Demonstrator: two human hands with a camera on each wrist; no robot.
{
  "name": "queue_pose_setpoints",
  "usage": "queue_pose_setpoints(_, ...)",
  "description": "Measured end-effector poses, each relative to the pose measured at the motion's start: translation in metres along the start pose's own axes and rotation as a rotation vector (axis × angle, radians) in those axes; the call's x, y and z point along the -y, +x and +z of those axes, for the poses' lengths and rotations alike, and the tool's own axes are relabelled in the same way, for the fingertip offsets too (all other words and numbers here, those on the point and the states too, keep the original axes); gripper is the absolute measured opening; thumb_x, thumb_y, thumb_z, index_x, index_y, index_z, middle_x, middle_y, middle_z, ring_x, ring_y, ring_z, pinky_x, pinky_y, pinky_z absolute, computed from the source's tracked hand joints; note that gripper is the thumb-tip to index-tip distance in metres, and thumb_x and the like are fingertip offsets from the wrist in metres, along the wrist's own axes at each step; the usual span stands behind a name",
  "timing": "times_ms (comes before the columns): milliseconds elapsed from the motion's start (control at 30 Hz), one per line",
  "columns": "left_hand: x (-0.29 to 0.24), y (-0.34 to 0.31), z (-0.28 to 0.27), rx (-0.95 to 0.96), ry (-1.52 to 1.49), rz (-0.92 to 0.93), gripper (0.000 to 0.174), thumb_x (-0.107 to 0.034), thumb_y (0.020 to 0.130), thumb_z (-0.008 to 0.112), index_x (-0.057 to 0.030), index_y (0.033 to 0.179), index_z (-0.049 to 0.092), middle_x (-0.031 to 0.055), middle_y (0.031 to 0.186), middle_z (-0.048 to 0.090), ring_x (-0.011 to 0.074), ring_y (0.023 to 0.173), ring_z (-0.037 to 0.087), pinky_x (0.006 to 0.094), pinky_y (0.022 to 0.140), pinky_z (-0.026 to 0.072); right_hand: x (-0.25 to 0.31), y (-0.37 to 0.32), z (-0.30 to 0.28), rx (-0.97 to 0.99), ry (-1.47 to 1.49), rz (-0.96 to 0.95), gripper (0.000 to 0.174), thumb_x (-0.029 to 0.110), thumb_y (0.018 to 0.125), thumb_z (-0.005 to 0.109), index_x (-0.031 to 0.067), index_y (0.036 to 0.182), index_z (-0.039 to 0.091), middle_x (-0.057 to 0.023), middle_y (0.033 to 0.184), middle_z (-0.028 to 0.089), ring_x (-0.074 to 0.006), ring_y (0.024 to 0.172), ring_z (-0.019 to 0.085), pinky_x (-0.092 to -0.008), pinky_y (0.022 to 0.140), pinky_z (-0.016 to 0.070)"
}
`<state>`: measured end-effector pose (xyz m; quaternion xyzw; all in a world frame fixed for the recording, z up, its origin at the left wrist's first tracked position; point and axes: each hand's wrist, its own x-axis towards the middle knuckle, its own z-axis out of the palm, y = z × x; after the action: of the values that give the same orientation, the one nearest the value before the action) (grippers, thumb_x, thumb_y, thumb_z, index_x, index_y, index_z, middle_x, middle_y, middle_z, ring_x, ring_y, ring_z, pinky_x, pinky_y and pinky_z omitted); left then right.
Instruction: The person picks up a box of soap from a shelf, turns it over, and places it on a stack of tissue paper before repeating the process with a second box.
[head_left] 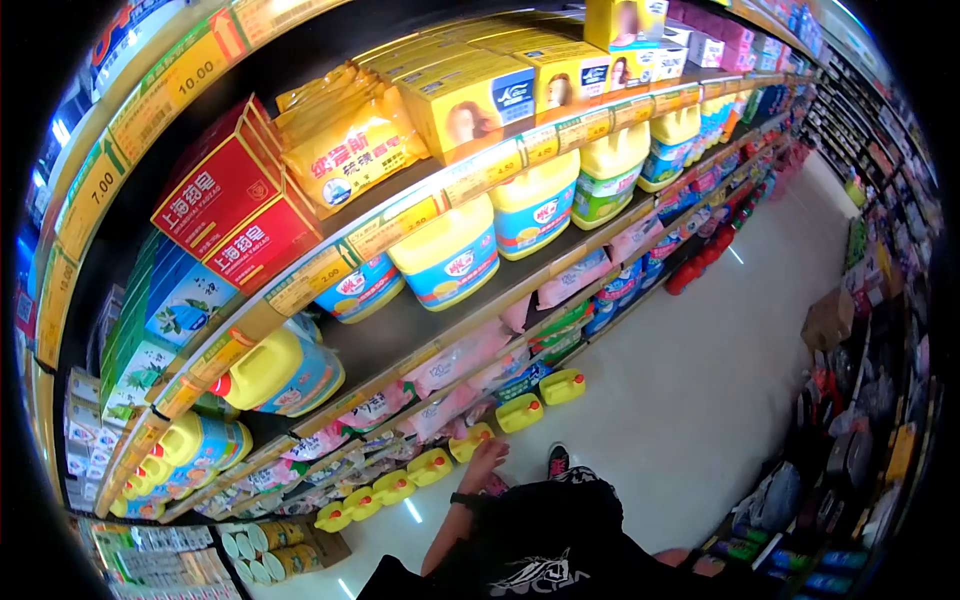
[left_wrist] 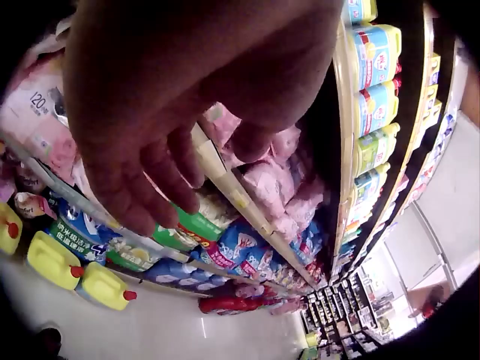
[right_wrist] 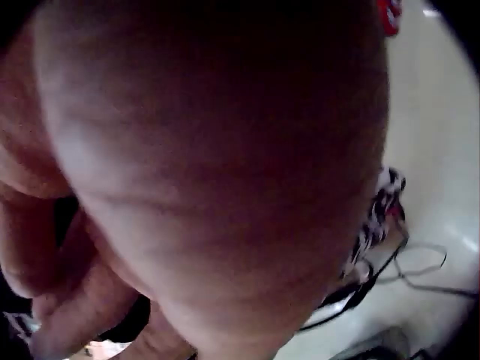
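Note:
My left hand [head_left: 484, 462] hangs low beside the shelves, its fingers loosely bent and holding nothing. In the head view it overlaps one of the yellow jugs [head_left: 428, 467] with red caps that line the floor. From the left wrist, the fingers [left_wrist: 154, 187] dangle in front of pink packs [left_wrist: 274, 187] on the lower shelves. My right hand [right_wrist: 202, 180] fills most of the right wrist view, with its fingers bent loosely and nothing visible in them. Only a sliver of skin shows by the dark shirt in the head view.
Yellow jugs with blue labels [head_left: 455, 255] stand on the middle shelf. Above them are red soap boxes [head_left: 255, 240], yellow soap packs [head_left: 355, 150] and yellow cartons [head_left: 470, 105]. Stocked shelves [head_left: 850, 430] line the aisle's right side. Dark cords [right_wrist: 397, 274] lie over the pale floor.

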<state>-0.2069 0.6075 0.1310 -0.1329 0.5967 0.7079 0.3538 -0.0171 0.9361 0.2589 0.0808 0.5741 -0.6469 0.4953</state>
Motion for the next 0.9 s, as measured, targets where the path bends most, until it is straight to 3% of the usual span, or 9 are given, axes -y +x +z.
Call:
queue_pose_setpoints(100, -0.017, -0.004, -0.002, -0.008, 0.008, 0.014, 0.04, -0.039, 0.098, 0.058, -0.0051, 0.119, 0.057, 0.008, 0.113, 0.064, 0.0202, 0.107, 0.061, 0.0349, 0.092, 0.048, -0.034, -0.057, -0.023, 0.532, 0.075, 0.086, 0.049, 0.03, 0.089, 0.062, -0.0017, 0.127, 0.059, -0.0133, 0.117, 0.067, -0.0224, 0.106, 0.062, -0.0377, 0.097, 0.0463)
queue_pose_setpoints(133, -0.017, -0.003, -0.004, 0.011, 0.009, 0.033, 0.039, -0.039, 0.098, 0.057, -0.0056, 0.118, 0.057, 0.0083, 0.113, 0.064, 0.0197, 0.107, 0.061, 0.0355, 0.092, 0.0478, -0.045, -0.064, -0.037, 0.513, 0.034, 0.071, 0.049, 0.03, 0.089, 0.062, -0.0017, 0.127, 0.059, -0.0134, 0.117, 0.066, -0.0225, 0.106, 0.062, -0.0378, 0.097, 0.0462)
queue_pose_setpoints(200, -0.013, 0.0, -0.01, 0.054, 0.007, 0.066, 0.036, -0.039, 0.099, 0.056, -0.0068, 0.116, 0.057, 0.0075, 0.112, 0.064, 0.0182, 0.107, 0.061, 0.0345, 0.091, 0.0481, -0.07, -0.048, -0.081, 0.287, -0.201, -0.069, 0.045, 0.03, 0.089, 0.061, -0.0022, 0.121, 0.063, -0.0137, 0.111, 0.069, -0.0225, 0.101, 0.064, -0.0378, 0.094, 0.0476)
queue_pose_setpoints(300, -0.02, -0.001, -0.007, 0.068, 0.06, 0.061, 0.034, -0.037, 0.099, 0.056, -0.0067, 0.114, 0.058, 0.0071, 0.109, 0.065, 0.0181, 0.105, 0.062, 0.032, 0.09, 0.0483, -0.01, -0.036, -0.091, -0.41, -0.396, 0.03, 0.033, 0.032, 0.095, 0.056, 0.0033, 0.102, 0.07, -0.0053, 0.086, 0.068, -0.0153, 0.077, 0.061, -0.0328, 0.074, 0.0496)
queue_pose_setpoints(400, -0.013, 0.006, -0.002, 0.129, 0.089, 0.062, 0.034, -0.037, 0.098, 0.058, -0.0064, 0.113, 0.058, 0.007, 0.109, 0.065, 0.0181, 0.103, 0.063, 0.0319, 0.089, 0.0487, 0.055, -0.017, -0.073, -0.715, -0.474, -0.048, 0.036, 0.035, 0.095, 0.057, 0.0012, 0.096, 0.067, -0.0072, 0.078, 0.065, -0.0149, 0.073, 0.06, -0.0326, 0.068, 0.0493)
queue_pose_setpoints(467, -0.004, 0.018, 0.005, 0.2, 0.172, 0.041, 0.038, -0.039, 0.098, 0.057, -0.0057, 0.116, 0.057, 0.007, 0.109, 0.064, 0.018, 0.104, 0.062, 0.0336, 0.089, 0.0487, 0.074, -0.001, -0.057, -0.794, -0.425, -0.307, 0.033, 0.031, 0.096, 0.057, -0.0005, 0.093, 0.065, -0.0071, 0.076, 0.063, -0.0144, 0.071, 0.059, -0.0314, 0.066, 0.0488)
queue_pose_setpoints(633, -0.002, 0.044, 0.04, 0.297, 0.303, 0.104, 0.039, -0.036, 0.099, 0.057, -0.0032, 0.118, 0.055, 0.008, 0.111, 0.064, 0.0175, 0.101, 0.062, 0.0314, 0.087, 0.0491, 0.079, 0.048, -0.044, -0.752, -0.357, -0.598, 0.024, 0.023, 0.094, 0.058, 0.0012, 0.085, 0.061, -0.0064, 0.074, 0.061, -0.0123, 0.068, 0.055, -0.0294, 0.063, 0.0471)
queue_pose_setpoints(733, -0.011, 0.054, 0.065, 0.263, 0.271, 0.192, 0.035, -0.031, 0.099, 0.057, -0.0024, 0.119, 0.054, 0.0081, 0.112, 0.064, 0.0179, 0.103, 0.062, 0.0315, 0.088, 0.0495, 0.073, 0.062, -0.068, -0.609, -0.415, -0.47, 0.014, 0.014, 0.093, 0.06, 0.0011, 0.086, 0.06, -0.0055, 0.081, 0.064, -0.0107, 0.079, 0.06, -0.029, 0.072, 0.0507)
queue_pose_setpoints(900, -0.049, 0.041, 0.122, 0.073, 0.224, 0.273, 0.033, -0.032, 0.101, 0.055, -0.003, 0.116, 0.056, 0.0082, 0.106, 0.066, 0.0157, 0.101, 0.063, 0.0295, 0.085, 0.0502, 0.08, 0.067, -0.137, -0.625, -0.378, -0.56, 0.009, 0.009, 0.09, 0.065, 0.0037, 0.088, 0.057, -0.0018, 0.078, 0.059, -0.0083, 0.078, 0.057, -0.0266, 0.071, 0.0489)
